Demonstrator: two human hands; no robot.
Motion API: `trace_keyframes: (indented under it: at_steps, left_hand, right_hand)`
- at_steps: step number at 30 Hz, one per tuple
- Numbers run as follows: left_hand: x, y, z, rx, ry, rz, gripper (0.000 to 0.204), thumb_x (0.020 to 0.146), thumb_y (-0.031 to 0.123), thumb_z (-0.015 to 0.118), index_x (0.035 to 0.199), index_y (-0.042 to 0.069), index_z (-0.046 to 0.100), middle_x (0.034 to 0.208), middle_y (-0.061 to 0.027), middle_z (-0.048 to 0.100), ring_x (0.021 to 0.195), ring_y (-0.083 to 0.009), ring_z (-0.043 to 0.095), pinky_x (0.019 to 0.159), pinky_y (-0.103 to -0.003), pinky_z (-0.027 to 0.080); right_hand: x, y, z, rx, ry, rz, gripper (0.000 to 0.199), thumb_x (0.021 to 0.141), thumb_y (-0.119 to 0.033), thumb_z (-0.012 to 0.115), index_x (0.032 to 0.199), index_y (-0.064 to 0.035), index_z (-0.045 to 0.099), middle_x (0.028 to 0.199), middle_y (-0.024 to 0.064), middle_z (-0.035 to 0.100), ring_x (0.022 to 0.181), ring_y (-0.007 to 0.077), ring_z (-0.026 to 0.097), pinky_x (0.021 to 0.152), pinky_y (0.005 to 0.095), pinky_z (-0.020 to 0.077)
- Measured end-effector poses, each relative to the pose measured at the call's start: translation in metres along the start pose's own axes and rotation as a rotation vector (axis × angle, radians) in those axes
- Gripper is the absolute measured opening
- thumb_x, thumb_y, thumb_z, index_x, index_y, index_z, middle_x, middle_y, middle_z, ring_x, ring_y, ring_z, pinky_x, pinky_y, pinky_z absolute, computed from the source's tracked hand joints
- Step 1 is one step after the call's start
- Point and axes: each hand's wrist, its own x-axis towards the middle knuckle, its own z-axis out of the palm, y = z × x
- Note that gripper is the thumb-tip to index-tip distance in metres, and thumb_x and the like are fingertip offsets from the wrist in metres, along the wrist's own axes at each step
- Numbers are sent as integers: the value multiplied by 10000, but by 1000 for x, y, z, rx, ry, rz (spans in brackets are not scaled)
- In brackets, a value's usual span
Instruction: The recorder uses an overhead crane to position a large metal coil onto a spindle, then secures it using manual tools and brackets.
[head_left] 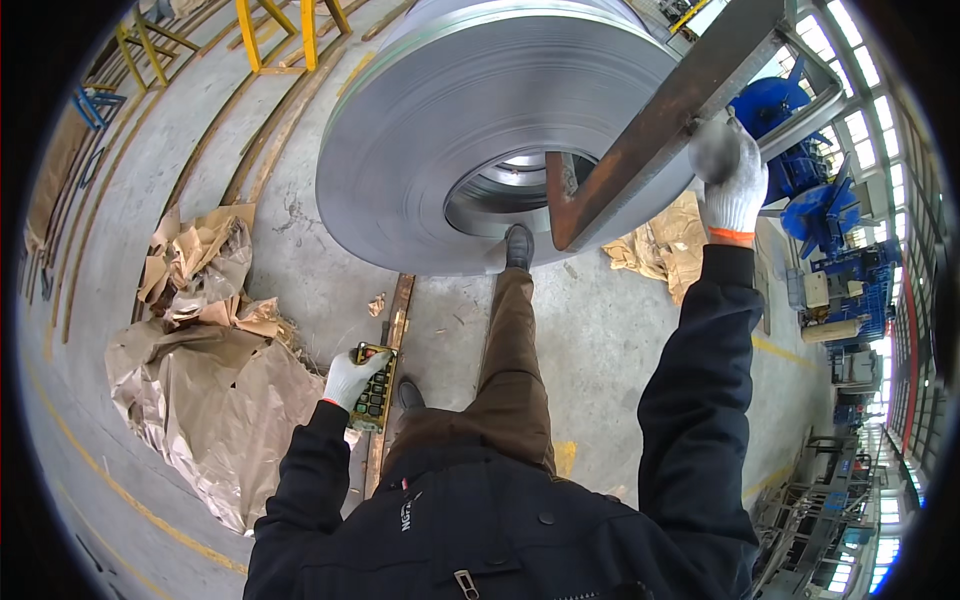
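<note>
My left hand [350, 378], in a white glove, is closed around a yellow remote control [375, 390] with rows of dark buttons, the thumb near its top end. My right hand [730, 175], in a white glove with a dark grey patch and an orange cuff, is raised beside a heavy rusty steel lifting hook [665, 125]. Its fingers look closed on the hook's bent metal handle [808, 118], though they are partly hidden. The hook's lower end stands at the bore of a large steel coil [400, 150]. One boot [518, 246] touches the coil's lower edge.
Crumpled brown wrapping paper [220, 390] lies on the floor at left, with more paper [665, 240] right of the coil. A narrow rail [398, 312] runs beside my feet. Yellow stands [290, 35] are at far left, blue machinery [825, 210] at right.
</note>
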Motion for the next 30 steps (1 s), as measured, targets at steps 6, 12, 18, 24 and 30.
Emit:
trace_keyframes:
  at_steps: [6,12,18,24,30]
  left_hand:
    - [20,17,0,43,10,71,358,899,324,807,970,-21,749,812,-17,710,708,-69,589,666,-281,495]
    - [18,31,1,83,0,88,386,902,355,803,974,-22,761,803,-15,713,713,-64,584,666,-283,491]
    - [9,32,1,59,18,75,373,908,351,799,972,-15,764,802,-11,716,707,-62,594,662,-279,498]
    - [28,19,0,10,31,123,323,907,302,803,937,-11,729,796,-10,710,712,-62,592,675,-278,500]
    - [39,33,-3,-86,15,42,300,897,269,812,953,-16,741,812,-36,725,689,-89,635,643,-285,514]
  right_hand:
    - [-11,4,-14,34,8,-32,443,985,-162,657,602,-55,463,562,108,512,565,224,545,548,323,390]
    - [-27,1,-8,-52,40,-53,462,1007,-152,606,592,-76,416,557,92,468,596,232,537,595,334,401]
    - [1,-12,5,-15,45,-87,458,990,-171,649,587,-76,452,562,57,446,583,215,531,607,331,404]
    - [29,-11,20,38,31,-129,346,984,-149,670,681,-25,558,609,77,540,570,189,541,589,309,408]
    - [51,-15,46,-59,65,-153,413,982,-165,657,610,-59,511,565,46,442,575,209,540,599,332,405]
